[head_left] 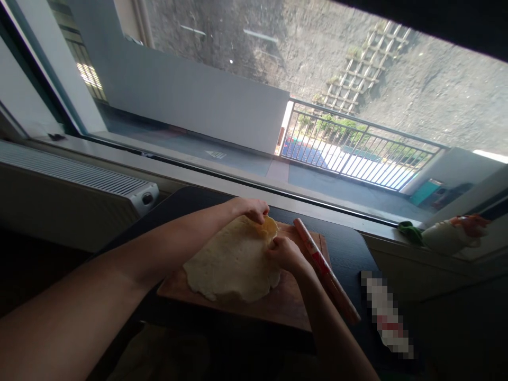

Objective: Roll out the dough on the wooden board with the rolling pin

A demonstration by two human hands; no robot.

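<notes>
A wide, thin sheet of dough (pixel 230 259) lies on a wooden board (pixel 293 304), its outline uneven. At its far edge my left hand (pixel 257 210) is closed, with the fingers pinching the rim. My right hand (pixel 286 253) is closed on the right edge of the same sheet. Between the two hands a flap of dough is raised and looks yellowish where light passes through. Just right of my right hand, a rolling pin (pixel 309 241) with a red-and-white wrapped section lies slantwise across the board's right side. The fingertips are partly hidden.
The board rests on a dark table (pixel 345 243) with rounded corners. A pixelated object (pixel 387 317) lies at the table's right edge. Beyond are a window sill (pixel 222 182), a radiator (pixel 79 169) on the left and a pale round pot (pixel 446 235) on the right.
</notes>
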